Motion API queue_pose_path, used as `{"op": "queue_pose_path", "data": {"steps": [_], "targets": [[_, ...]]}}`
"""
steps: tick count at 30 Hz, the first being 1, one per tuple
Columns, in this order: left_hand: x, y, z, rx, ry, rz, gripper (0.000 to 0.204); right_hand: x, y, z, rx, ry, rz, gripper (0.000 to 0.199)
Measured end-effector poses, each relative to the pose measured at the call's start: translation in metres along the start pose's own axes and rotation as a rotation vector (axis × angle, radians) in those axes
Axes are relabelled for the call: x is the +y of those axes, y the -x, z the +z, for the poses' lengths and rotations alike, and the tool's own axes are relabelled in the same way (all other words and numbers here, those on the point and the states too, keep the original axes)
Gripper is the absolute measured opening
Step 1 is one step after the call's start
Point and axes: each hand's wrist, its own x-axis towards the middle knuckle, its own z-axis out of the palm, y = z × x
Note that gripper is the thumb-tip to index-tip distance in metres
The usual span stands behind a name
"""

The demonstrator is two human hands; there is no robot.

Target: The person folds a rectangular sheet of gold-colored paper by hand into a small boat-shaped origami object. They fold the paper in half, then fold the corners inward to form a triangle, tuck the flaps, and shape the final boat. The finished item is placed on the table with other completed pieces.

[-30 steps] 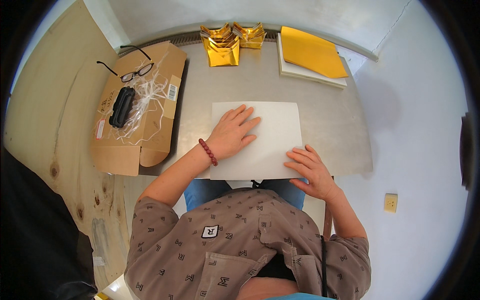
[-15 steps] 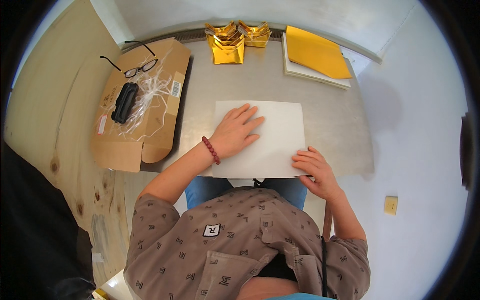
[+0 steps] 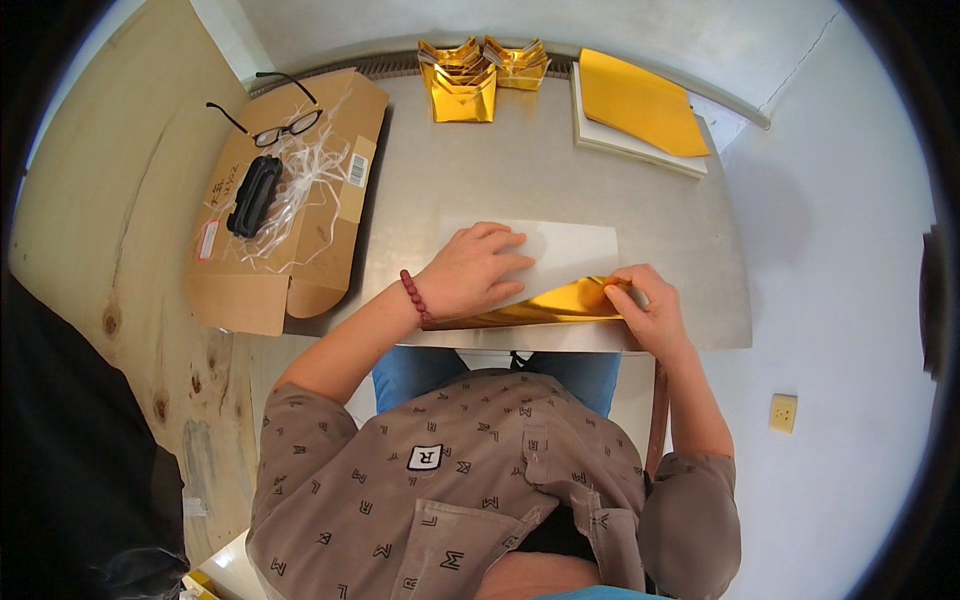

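A: As the near edge of a sheet of paper (image 3: 560, 255) lifts off the grey table (image 3: 560, 170), what's each hand doing?

B: Left hand (image 3: 470, 272) lies flat on the sheet, fingers spread and pressing it down, bead bracelet (image 3: 412, 296) at the wrist. Right hand (image 3: 648, 308) pinches the sheet's near-right corner betw. thumb and fingertips, folding it up and away from the person.

A: And the sheet itself?

B: White on top, shiny gold underneath; the gold side shows along the raised front edge. It sits at the table's near edge, centre, right in front of the person.

A: Anything else on the table?

B: Far edge, centre: a cluster of folded gold paper pieces (image 3: 482, 72). Just right of them, a stack of sheets (image 3: 634, 108) w/ a yellow-gold one on top. Well apart from the hands.

A: Left side?

B: Opened cardboard box (image 3: 290, 250) on a pale wooden surface (image 3: 90, 230), touching the table's left edge. On it: black-framed glasses (image 3: 270, 122), a black oblong object (image 3: 253, 195), loose white plastic strands (image 3: 312, 170).

A: Right side?

B: White floor, a small yellowish square plate (image 3: 782, 412) on it.
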Motion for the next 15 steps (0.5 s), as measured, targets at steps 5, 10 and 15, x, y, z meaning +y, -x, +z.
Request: {"op": "queue_pose_path", "data": {"steps": [5, 10, 15], "targets": [[-0.017, -0.002, 0.000, -0.081, -0.113, 0.206, 0.038, 0.014, -0.014, 0.003, 0.018, 0.108, -0.086, 0.013], [-0.008, 0.014, 0.007, -0.055, 0.344, -0.056, 0.048, 0.025, -0.025, 0.009, -0.028, 0.209, -0.093, 0.011], [-0.014, 0.017, -0.001, -0.023, 0.421, 0.076, 0.051, 0.027, -0.032, 0.012, -0.060, 0.233, -0.144, 0.010]]}}
